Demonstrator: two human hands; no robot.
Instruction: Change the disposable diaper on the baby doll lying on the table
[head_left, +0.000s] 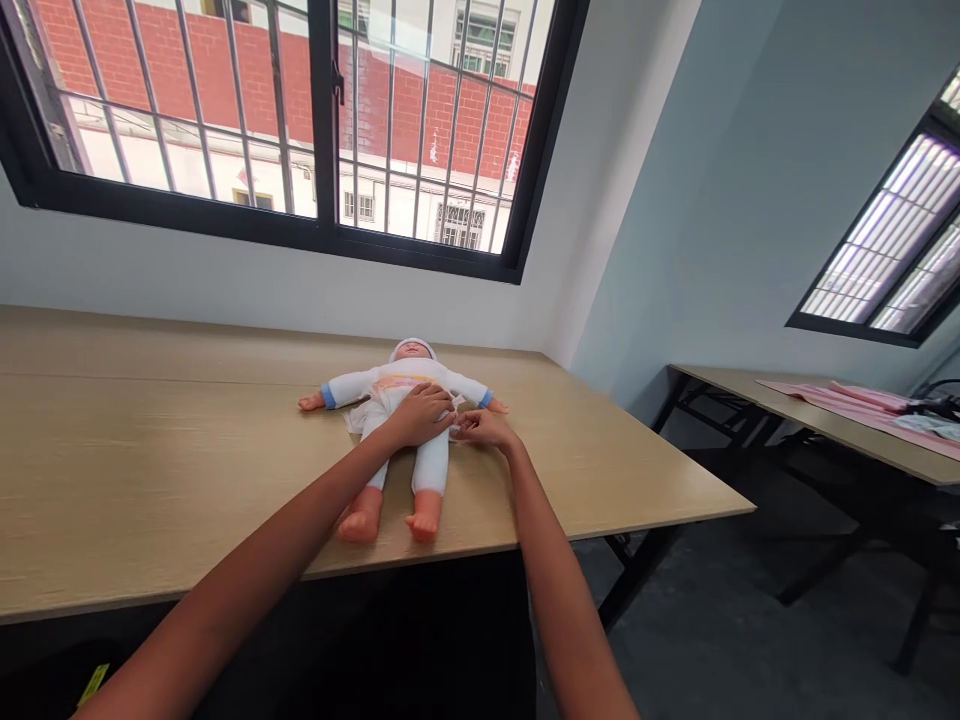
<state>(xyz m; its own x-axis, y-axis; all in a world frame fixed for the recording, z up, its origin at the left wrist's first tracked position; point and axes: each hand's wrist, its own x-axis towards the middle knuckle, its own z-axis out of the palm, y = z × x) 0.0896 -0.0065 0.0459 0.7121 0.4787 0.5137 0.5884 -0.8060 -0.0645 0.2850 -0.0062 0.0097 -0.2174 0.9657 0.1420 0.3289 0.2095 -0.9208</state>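
Note:
A baby doll (431,465) in a white suit with blue cuffs and a white cap lies on its back on the wooden table (585,470). Its arms are spread wide, and its bare feet point toward me. White diaper-like material (357,416) sticks out on both sides of its hips. My left hand (424,414) rests flat across the doll's lower belly, fingers stretched out. Beside the doll's hip on the right, my right hand (484,428) has its fingertips pinched on the edge of the white material. The fingers partly hide that edge.
A barred window (322,235) with a black frame is in the wall behind the table. To the right stands a second table (825,425) bearing pink cloth (847,396) and dark items. The near table's front right corner (739,503) juts out over the dark floor.

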